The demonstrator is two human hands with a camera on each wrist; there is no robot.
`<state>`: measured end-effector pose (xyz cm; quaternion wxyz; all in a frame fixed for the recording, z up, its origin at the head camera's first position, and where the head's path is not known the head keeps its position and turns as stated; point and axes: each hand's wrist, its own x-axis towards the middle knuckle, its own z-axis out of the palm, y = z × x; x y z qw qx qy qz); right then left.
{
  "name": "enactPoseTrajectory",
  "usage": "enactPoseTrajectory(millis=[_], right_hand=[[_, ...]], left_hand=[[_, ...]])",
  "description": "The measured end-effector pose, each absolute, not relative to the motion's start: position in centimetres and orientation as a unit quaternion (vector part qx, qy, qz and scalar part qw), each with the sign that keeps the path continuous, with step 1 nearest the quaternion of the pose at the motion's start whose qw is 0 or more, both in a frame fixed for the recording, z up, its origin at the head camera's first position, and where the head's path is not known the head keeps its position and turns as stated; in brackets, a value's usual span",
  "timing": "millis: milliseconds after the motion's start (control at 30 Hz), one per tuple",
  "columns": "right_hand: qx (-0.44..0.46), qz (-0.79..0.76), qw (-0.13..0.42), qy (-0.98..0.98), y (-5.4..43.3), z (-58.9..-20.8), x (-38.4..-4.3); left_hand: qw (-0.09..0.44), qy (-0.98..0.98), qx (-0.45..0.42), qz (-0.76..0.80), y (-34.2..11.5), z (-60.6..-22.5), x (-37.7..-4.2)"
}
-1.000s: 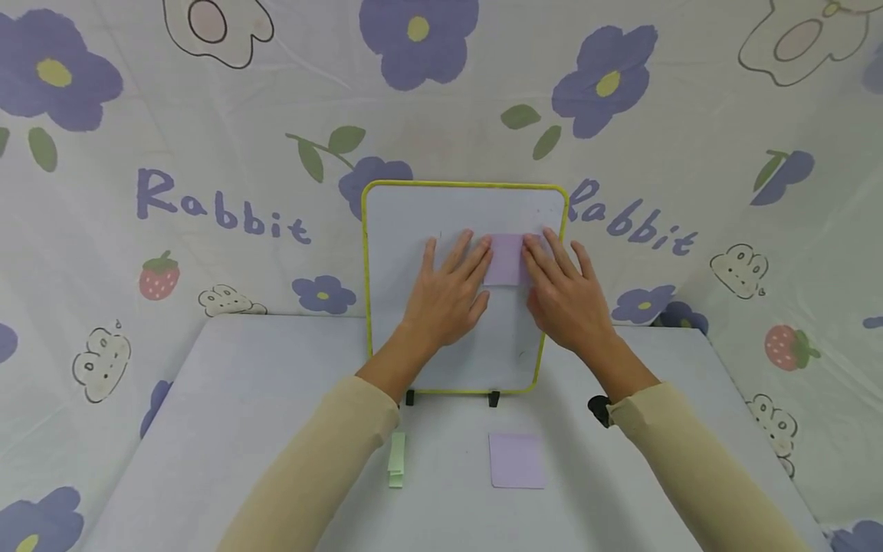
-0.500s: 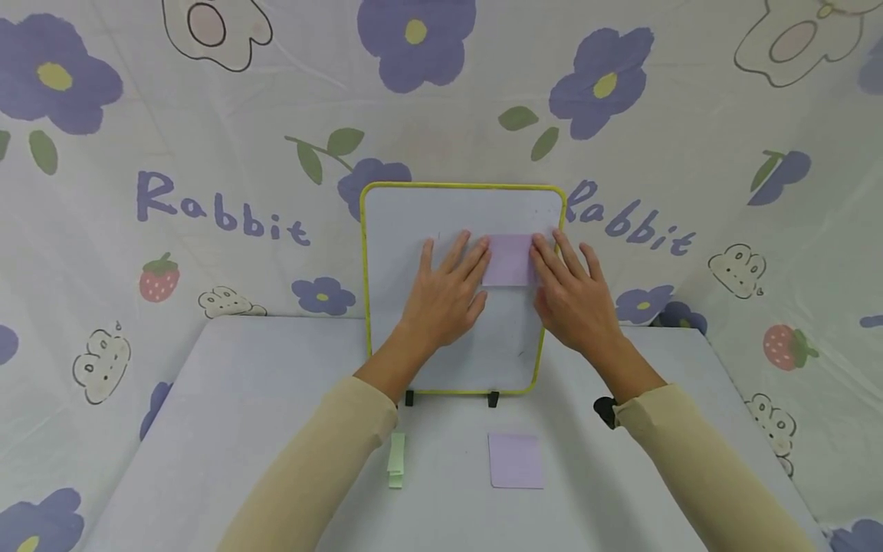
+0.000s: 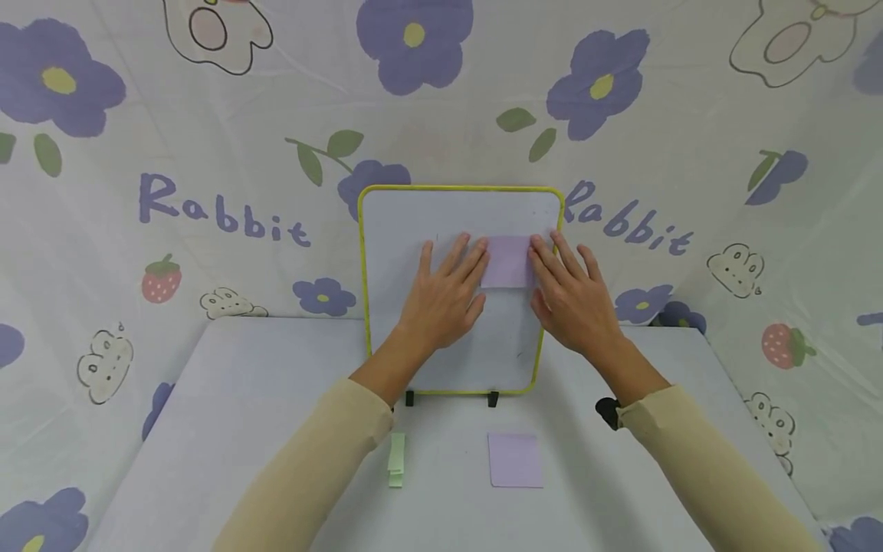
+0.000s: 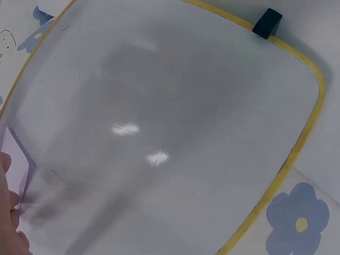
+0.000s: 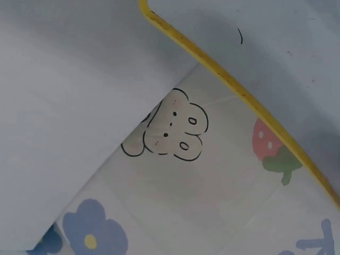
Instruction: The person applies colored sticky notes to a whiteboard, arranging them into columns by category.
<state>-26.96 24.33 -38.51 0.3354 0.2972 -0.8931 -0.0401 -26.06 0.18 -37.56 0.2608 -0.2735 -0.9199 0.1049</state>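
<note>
A small whiteboard point(image 3: 441, 215) with a yellow rim stands upright on black feet at the back of the table. A lilac sticky note point(image 3: 507, 262) lies flat on its face. My left hand point(image 3: 448, 287) rests flat on the board with straight fingers touching the note's left edge. My right hand point(image 3: 566, 287) lies flat too, its fingers pressing the note's right edge. In the left wrist view the whiteboard point(image 4: 175, 122) fills the frame, with a corner of the note point(image 4: 16, 164) at the left. The right wrist view shows only the whiteboard point(image 5: 249, 101) rim and patterned cloth.
A lilac sticky-note pad point(image 3: 515, 460) lies on the grey table point(image 3: 241, 429) in front of the board. A folded green paper strip point(image 3: 396, 458) lies to its left. A small black object point(image 3: 605, 410) sits by my right sleeve. Flowered cloth point(image 3: 207, 153) hangs behind.
My right hand has slid slightly rightward along the note, uncovering more of it. The left hand and the board have stayed in place.
</note>
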Motion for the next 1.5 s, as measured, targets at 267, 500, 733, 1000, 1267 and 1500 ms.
enactPoseTrajectory(millis=[267,500,733,1000,1267,1500], right_hand=[[0.325,-0.024,0.323,-0.888,24.8,-38.9,-25.2],[0.367,0.013,0.285,-0.885,25.9,-41.4,-22.6],[0.404,0.096,0.201,-0.887,26.6,-45.4,-19.1],[0.358,0.22,0.072,-0.905,27.1,-49.1,-15.9],[0.309,0.298,0.025,-0.903,27.7,-53.1,-14.2],[0.304,0.273,0.035,-0.912,28.0,-54.7,-13.5]], left_hand=[[0.279,-0.905,-0.309,0.083,-1.1,-38.9,-24.8],[0.26,-0.9,-0.345,0.054,-2.4,-42.1,-22.6],[0.173,-0.909,-0.379,0.034,-2.2,-45.5,-19.6],[0.071,-0.91,-0.407,0.023,-1.1,-48.7,-16.9],[0.0,-0.898,-0.439,0.026,-0.1,-51.1,-14.6],[-0.02,-0.893,-0.447,0.038,0.0,-52.6,-13.5]])
